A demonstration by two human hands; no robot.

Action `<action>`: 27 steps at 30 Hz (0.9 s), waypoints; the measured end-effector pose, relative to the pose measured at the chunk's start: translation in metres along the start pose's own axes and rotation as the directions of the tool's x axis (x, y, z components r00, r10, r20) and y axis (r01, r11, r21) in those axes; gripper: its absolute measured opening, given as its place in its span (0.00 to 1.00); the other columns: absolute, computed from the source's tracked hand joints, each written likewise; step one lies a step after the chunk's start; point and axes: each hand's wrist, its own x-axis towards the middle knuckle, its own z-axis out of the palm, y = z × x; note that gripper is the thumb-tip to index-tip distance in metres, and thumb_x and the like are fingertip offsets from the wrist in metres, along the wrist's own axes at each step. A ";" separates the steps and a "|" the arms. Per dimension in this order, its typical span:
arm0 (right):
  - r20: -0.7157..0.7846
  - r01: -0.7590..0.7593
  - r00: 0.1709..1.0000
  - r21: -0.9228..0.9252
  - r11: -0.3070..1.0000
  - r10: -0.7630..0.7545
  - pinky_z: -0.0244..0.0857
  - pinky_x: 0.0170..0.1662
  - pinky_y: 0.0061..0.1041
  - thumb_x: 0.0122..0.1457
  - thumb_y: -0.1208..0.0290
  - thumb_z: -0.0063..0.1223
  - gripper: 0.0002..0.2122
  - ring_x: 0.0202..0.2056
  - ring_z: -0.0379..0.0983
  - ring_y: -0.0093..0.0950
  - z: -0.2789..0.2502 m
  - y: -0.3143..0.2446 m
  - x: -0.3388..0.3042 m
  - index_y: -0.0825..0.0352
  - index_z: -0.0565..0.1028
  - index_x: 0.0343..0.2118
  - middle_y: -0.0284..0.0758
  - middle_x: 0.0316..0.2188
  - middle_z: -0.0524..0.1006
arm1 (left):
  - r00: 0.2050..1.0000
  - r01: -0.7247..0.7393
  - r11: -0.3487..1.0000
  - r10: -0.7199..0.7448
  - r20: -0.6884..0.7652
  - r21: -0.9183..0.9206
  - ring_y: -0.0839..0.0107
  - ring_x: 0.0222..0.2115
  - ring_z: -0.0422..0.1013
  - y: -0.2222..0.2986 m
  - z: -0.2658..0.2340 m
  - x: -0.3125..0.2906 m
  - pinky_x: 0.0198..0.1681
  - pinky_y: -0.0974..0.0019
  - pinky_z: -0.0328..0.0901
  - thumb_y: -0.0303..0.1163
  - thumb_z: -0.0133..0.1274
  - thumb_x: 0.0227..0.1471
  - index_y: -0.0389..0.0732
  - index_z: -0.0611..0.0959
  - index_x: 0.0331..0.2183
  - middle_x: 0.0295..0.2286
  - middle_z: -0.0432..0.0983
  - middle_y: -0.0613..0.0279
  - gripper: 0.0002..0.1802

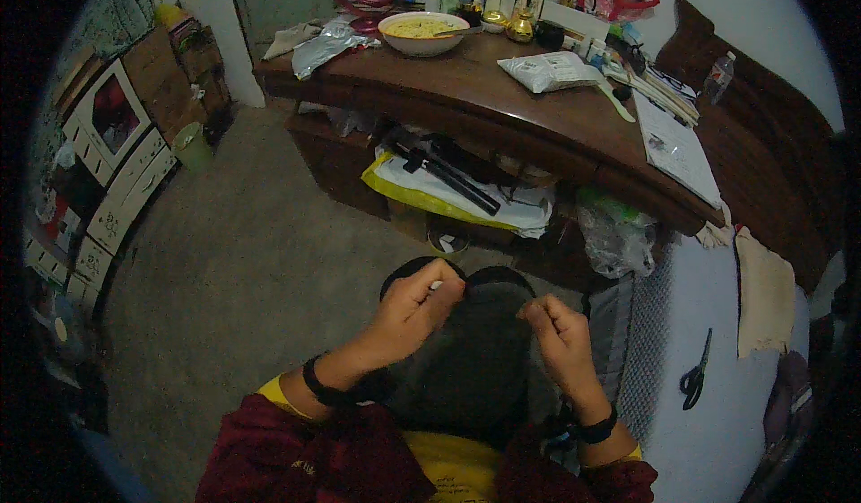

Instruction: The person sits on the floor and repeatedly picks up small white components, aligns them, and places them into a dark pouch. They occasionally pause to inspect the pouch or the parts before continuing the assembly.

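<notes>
Above my lap in dark trousers (466, 359), my left hand (414, 304) is curled closed, with a bit of something small and white (437, 284) peeking out between the fingers. A short gap to its right, my right hand (560, 334) is pinched, thumb against forefinger. Whatever that pinch may hold is too fine to see; a thread between the hands cannot be made out. Both wrists carry dark bands. Black-handled scissors (695, 373) lie on the bed to the right, apart from either hand.
Ahead stands a brown wooden desk (466, 77) bearing a bowl (423, 35) of yellowish food, a white plastic packet (549, 71), bottles and papers. Its lower shelf holds a yellow-white bag (448, 196). A light-blue bed (664, 324) flanks my right; a white cabinet (121, 180) stands left.
</notes>
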 end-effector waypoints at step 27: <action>0.477 -0.510 0.855 0.845 0.164 0.202 0.53 0.26 0.18 0.60 0.69 0.48 0.04 0.23 0.57 0.16 0.032 -0.017 -0.003 0.62 0.68 0.33 0.25 0.25 0.65 | 0.965 -0.262 0.949 0.259 0.039 0.176 0.78 0.19 0.55 -0.028 0.031 0.003 0.20 0.69 0.54 0.38 0.39 0.62 0.36 0.70 0.28 0.18 0.61 0.66 0.16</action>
